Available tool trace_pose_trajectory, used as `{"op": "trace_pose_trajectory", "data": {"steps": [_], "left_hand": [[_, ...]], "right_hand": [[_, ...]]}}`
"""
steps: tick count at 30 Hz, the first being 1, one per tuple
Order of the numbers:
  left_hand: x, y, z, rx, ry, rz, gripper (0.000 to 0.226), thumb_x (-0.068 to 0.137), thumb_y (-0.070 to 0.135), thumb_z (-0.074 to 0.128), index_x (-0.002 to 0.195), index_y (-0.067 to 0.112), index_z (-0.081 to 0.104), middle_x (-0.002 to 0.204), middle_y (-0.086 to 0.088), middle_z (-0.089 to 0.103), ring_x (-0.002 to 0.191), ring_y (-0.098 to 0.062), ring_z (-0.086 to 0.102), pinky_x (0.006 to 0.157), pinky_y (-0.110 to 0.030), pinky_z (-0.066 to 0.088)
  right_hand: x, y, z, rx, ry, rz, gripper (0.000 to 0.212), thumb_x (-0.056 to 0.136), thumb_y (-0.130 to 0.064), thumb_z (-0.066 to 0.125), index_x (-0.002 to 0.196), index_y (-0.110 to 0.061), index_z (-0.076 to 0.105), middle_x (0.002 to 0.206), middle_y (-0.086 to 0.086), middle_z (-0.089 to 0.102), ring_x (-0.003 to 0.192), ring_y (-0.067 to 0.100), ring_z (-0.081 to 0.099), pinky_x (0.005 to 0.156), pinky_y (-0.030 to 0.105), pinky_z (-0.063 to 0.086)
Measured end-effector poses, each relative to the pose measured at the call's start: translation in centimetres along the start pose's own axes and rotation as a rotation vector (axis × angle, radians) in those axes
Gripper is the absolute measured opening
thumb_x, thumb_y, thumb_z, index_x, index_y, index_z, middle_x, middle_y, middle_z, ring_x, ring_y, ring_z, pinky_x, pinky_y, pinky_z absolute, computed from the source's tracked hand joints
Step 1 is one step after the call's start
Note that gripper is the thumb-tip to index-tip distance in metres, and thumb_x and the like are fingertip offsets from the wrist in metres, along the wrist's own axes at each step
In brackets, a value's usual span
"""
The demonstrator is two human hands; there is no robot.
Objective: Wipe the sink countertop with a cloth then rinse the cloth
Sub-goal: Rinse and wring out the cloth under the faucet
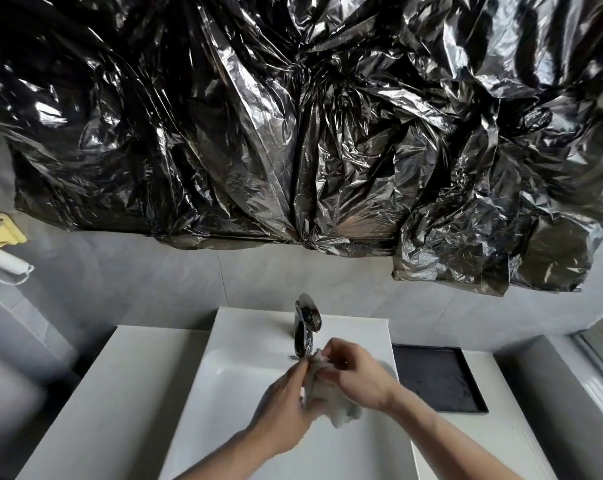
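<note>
A pale grey cloth (331, 393) is bunched between both hands over the white sink basin (223, 403), just below the chrome faucet (306, 323). My left hand (286, 400) grips its left side and my right hand (355, 372) pinches its upper right part. The cloth's lower end hangs blurred beneath the hands. Most of the cloth is hidden by fingers. I cannot tell whether water runs from the spout. The white countertop (113, 393) lies on both sides of the basin.
A black square tray (438, 379) sits on the counter right of the basin. Crumpled black plastic sheeting (293, 133) covers the wall above. A yellow holder (2, 233) with a white item hangs at the far left. Grey tiles line the wall.
</note>
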State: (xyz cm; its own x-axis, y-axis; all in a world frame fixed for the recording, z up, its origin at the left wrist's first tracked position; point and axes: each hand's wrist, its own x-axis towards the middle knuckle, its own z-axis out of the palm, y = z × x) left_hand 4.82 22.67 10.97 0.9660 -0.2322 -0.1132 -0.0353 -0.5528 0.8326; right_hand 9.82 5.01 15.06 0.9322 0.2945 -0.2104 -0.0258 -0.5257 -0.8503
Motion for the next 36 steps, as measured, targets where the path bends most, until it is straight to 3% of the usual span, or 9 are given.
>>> {"op": "trace_pose_trajectory", "data": {"steps": [3, 8, 13, 17, 21, 25, 31, 34, 36], "left_hand": [[1.1, 1.1, -1.7, -0.095, 0.159, 0.006, 0.009, 0.096, 0.029, 0.059, 0.101, 0.030, 0.067, 0.082, 0.007, 0.074, 0.067, -0.015, 0.069, 0.061, -0.040, 0.057], [1.7, 4.0, -4.2, -0.367, 0.214, 0.044, 0.015, 0.101, 0.019, 0.057, 0.107, 0.030, 0.066, 0.088, -0.005, 0.075, 0.067, -0.030, 0.070, 0.059, -0.043, 0.059], [2.4, 6.6, -3.5, -0.658, 0.082, -0.072, 0.019, 0.101, 0.018, 0.055, 0.110, 0.024, 0.070, 0.105, -0.015, 0.075, 0.096, -0.031, 0.074, 0.077, -0.051, 0.062], [2.7, 6.9, -4.5, -0.856, 0.112, -0.198, 0.021, 0.105, 0.014, 0.052, 0.113, 0.011, 0.071, 0.108, -0.022, 0.074, 0.097, -0.034, 0.073, 0.072, -0.043, 0.061], [1.9, 5.5, -5.0, -0.619, 0.173, -0.175, 0.023, 0.097, 0.026, 0.061, 0.095, 0.008, 0.074, 0.081, -0.016, 0.070, 0.075, -0.022, 0.064, 0.071, -0.037, 0.058], [0.8, 5.1, -4.9, -0.486, 0.102, -0.250, 0.026, 0.087, 0.026, 0.070, 0.076, 0.002, 0.069, 0.063, -0.009, 0.059, 0.061, -0.019, 0.055, 0.060, -0.024, 0.048], [0.1, 5.0, -6.8, -0.305, -0.067, -0.225, 0.024, 0.097, 0.028, 0.057, 0.104, 0.021, 0.079, 0.099, 0.008, 0.079, 0.083, -0.006, 0.067, 0.078, -0.030, 0.053], [-0.7, 3.9, -7.4, 0.296, 0.228, 0.140, 0.031, 0.084, 0.034, 0.058, 0.114, 0.037, 0.069, 0.109, 0.026, 0.070, 0.098, 0.003, 0.062, 0.089, -0.027, 0.053], [-1.3, 3.4, -7.2, 0.541, 0.137, 0.472, 0.058, 0.082, 0.029, 0.059, 0.138, 0.040, 0.049, 0.142, 0.026, 0.049, 0.128, 0.003, 0.047, 0.106, -0.020, 0.043]], "right_hand": [[-0.9, -1.1, -2.0, 0.149, -0.009, -0.029, 0.019, 0.082, -0.032, 0.079, 0.094, -0.020, 0.071, 0.084, -0.008, 0.071, 0.072, 0.010, 0.063, 0.073, 0.038, 0.056], [-2.7, 0.3, -2.8, 0.369, 0.025, 0.055, 0.047, 0.075, -0.032, 0.085, 0.119, -0.030, 0.071, 0.121, -0.005, 0.073, 0.085, 0.016, 0.067, 0.079, 0.036, 0.053], [-2.7, 0.6, 0.8, 0.498, -0.067, -0.010, 0.036, 0.078, -0.008, 0.073, 0.114, -0.012, 0.075, 0.112, 0.010, 0.078, 0.112, 0.029, 0.072, 0.102, 0.039, 0.054], [-2.6, 0.9, 2.5, 0.696, -0.073, 0.070, 0.035, 0.075, -0.030, 0.071, 0.101, -0.008, 0.073, 0.108, 0.014, 0.076, 0.110, 0.035, 0.069, 0.102, 0.045, 0.046], [-2.1, 0.4, 3.3, 0.898, -0.074, 0.121, 0.039, 0.075, -0.026, 0.070, 0.109, -0.006, 0.068, 0.097, 0.018, 0.070, 0.084, 0.027, 0.067, 0.072, 0.038, 0.057], [-2.0, -1.0, 3.8, 0.622, -0.081, 0.024, 0.032, 0.081, 0.017, 0.066, 0.102, -0.006, 0.058, 0.075, 0.003, 0.066, 0.064, 0.008, 0.061, 0.058, 0.019, 0.048], [-1.3, -0.5, 1.8, 0.424, -0.082, 0.122, 0.018, 0.076, 0.001, 0.078, 0.088, -0.010, 0.071, 0.072, 0.000, 0.060, 0.068, 0.016, 0.053, 0.065, 0.031, 0.045], [-1.2, -0.6, 0.8, 0.439, -0.109, 0.197, 0.020, 0.080, 0.005, 0.075, 0.084, -0.013, 0.068, 0.071, -0.001, 0.059, 0.058, 0.014, 0.053, 0.057, 0.026, 0.046], [-1.1, -1.2, 0.3, 0.383, -0.184, 0.200, 0.020, 0.081, 0.001, 0.074, 0.087, -0.013, 0.060, 0.065, -0.002, 0.049, 0.052, 0.011, 0.042, 0.049, 0.024, 0.034]]}}
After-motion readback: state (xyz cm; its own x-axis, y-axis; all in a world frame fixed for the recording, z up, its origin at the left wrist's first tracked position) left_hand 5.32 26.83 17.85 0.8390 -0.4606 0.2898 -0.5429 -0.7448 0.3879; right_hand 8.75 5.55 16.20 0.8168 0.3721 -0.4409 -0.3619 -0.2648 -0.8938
